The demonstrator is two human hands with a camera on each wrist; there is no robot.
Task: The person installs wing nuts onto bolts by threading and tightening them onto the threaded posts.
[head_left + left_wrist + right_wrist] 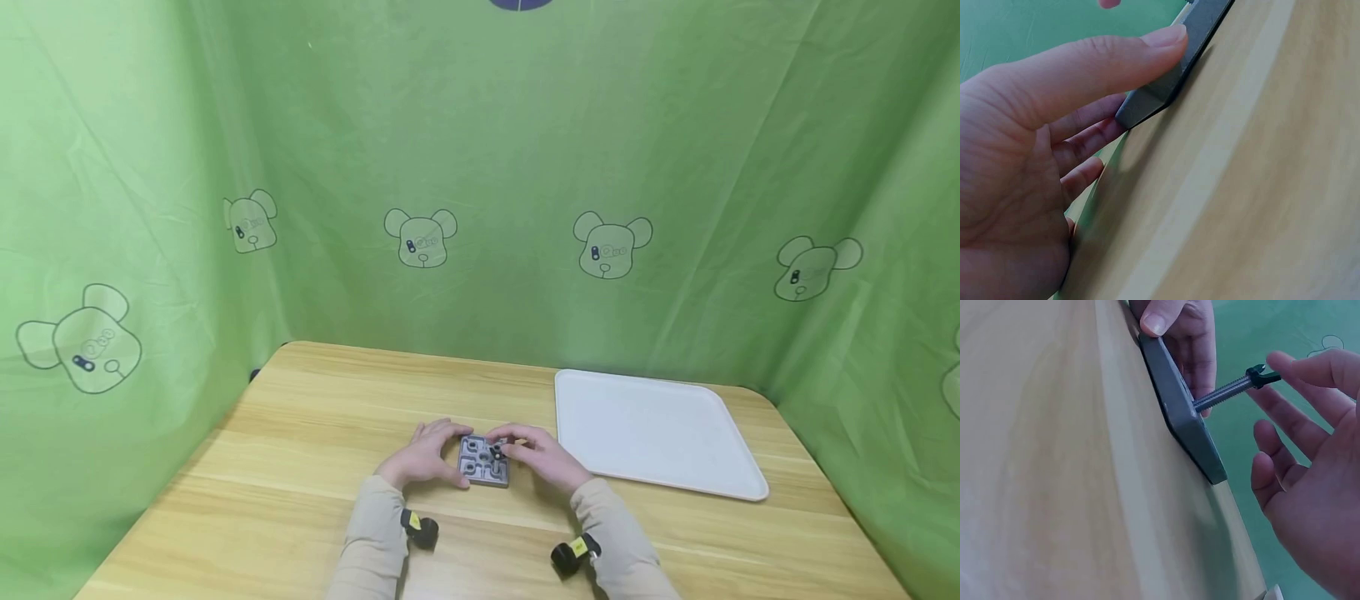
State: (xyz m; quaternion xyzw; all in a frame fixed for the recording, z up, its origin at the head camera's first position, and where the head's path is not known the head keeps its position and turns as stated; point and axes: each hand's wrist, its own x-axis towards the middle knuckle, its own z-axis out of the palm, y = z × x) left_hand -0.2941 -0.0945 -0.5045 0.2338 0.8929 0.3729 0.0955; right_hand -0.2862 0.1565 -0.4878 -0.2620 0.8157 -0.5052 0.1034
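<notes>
A grey square plate (483, 472) with recessed slots and holes lies on the table. My left hand (422, 458) grips its left side, the thumb on the near edge and the fingers at the far edge. From the plate's right half rises a threaded bolt (1222, 394), with a dark wing nut (1260, 376) near its upper end. The thumb and index finger of my right hand (542, 457) are at the wing nut, one on each side; its other fingers curl loosely below, off the plate. In the left wrist view, the plate (1169, 78) shows only its dark side edge.
A white tray (660, 429) lies on the right part of the wooden table (300, 467), just beyond my right hand. Green curtains (510, 167) hang behind the table and along both sides. A black camera (424, 533) is strapped at each wrist.
</notes>
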